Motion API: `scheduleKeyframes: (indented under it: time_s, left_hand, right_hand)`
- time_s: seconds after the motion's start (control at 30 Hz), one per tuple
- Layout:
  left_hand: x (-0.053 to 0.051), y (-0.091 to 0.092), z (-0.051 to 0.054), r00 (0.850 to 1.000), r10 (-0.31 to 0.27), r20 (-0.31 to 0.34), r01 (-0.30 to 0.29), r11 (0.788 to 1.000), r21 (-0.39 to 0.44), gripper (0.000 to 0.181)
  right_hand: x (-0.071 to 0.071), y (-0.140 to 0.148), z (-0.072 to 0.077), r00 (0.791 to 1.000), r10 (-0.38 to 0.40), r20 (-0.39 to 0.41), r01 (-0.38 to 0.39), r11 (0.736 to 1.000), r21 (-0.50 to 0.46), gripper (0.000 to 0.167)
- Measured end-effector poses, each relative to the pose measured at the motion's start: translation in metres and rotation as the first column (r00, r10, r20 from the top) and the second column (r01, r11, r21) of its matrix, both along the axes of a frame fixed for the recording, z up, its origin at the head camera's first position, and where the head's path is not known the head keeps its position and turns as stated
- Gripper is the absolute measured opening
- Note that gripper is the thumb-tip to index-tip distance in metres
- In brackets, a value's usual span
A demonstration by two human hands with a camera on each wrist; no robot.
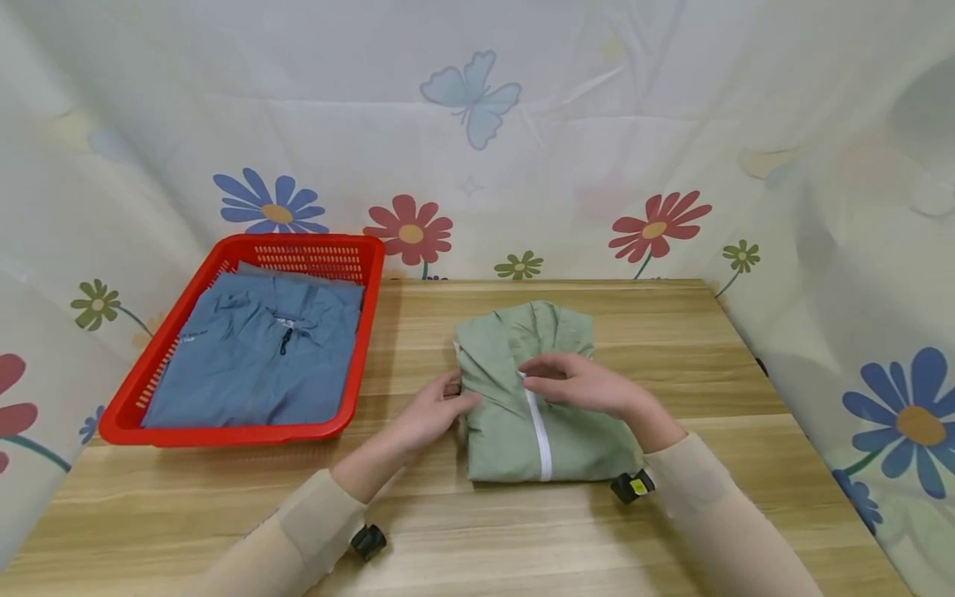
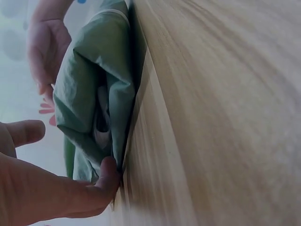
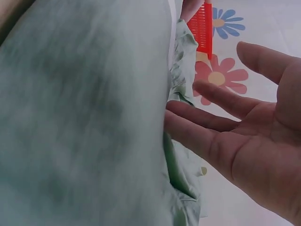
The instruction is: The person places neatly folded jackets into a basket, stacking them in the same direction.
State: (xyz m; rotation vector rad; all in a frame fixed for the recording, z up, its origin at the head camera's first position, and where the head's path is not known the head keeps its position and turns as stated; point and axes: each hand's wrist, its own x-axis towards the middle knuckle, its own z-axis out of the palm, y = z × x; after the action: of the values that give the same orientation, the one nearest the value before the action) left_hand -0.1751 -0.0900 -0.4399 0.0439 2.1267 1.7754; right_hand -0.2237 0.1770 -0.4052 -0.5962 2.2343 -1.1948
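A light green jacket (image 1: pixel 503 444) with a white zipper (image 1: pixel 541 439) lies folded into a bundle on the wooden table. At its left edge is my left hand (image 1: pixel 433 410); in the left wrist view its fingertips (image 2: pixel 109 176) touch the lower side of the folded layers, while the thumb stands apart from the cloth. Over the top of the bundle, beside the zipper, my right hand (image 1: pixel 589 385) rests with loosely extended fingers. The right wrist view shows those fingers (image 3: pixel 197 136) against the green cloth, the thumb raised away from it.
To the left, a red plastic basket (image 1: pixel 366 348) holds folded blue clothing (image 1: pixel 261 365). Behind the wooden table (image 1: pixel 418 531) hangs a pale curtain (image 1: pixel 567 166) printed with flowers and a butterfly, which also runs along both sides.
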Motion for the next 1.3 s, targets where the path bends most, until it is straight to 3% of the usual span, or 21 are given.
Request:
scheduleKeyframes:
  time_s: [0.13, 0.27, 0.4, 0.57, 0.8, 1.0, 1.07, 1.3]
  left_hand:
    - [0.001, -0.002, -0.001, 1.000, 0.021, 0.010, -0.021, 1.000, 0.004, 0.071]
    - [0.002, -0.003, 0.002, 0.999, 0.023, 0.035, -0.023, 1.000, 0.019, 0.071]
    - [0.002, -0.004, 0.003, 0.998, 0.038, 0.059, -0.041, 0.998, 0.044, 0.071]
    - [0.000, -0.002, 0.002, 0.989, 0.106, 0.098, -0.116, 0.989, 0.095, 0.070]
    - [-0.004, 0.000, 0.001, 0.978, 0.156, 0.136, -0.175, 0.975, 0.140, 0.066]
    - [-0.005, 0.001, -0.001, 0.977, 0.164, 0.137, -0.185, 0.971, 0.153, 0.064]
    - [-0.005, 0.001, -0.001, 0.977, 0.166, 0.135, -0.186, 0.970, 0.156, 0.064]
    - [-0.008, 0.004, -0.003, 0.970, 0.187, 0.158, -0.213, 0.963, 0.167, 0.062]
  right_hand:
    - [0.001, 0.005, -0.001, 0.999, -0.009, 0.052, 0.013, 0.997, -0.078, 0.052]
    - [0.001, 0.015, -0.002, 0.994, -0.065, 0.087, 0.077, 0.986, -0.150, 0.051]
    - [-0.001, 0.026, -0.005, 0.987, -0.142, 0.078, 0.154, 0.970, -0.188, 0.049]
    - [-0.002, 0.040, -0.007, 0.964, -0.260, 0.046, 0.264, 0.942, -0.208, 0.045]
    - [-0.001, 0.055, -0.006, 0.922, -0.385, -0.047, 0.375, 0.915, -0.149, 0.043]
    - [0.001, 0.063, -0.011, 0.893, -0.442, -0.081, 0.441, 0.897, -0.029, 0.054]
    - [0.002, 0.065, -0.014, 0.896, -0.438, -0.072, 0.440, 0.898, 0.013, 0.056]
    - [0.004, 0.067, -0.024, 0.942, -0.335, -0.023, 0.336, 0.937, 0.093, 0.056]
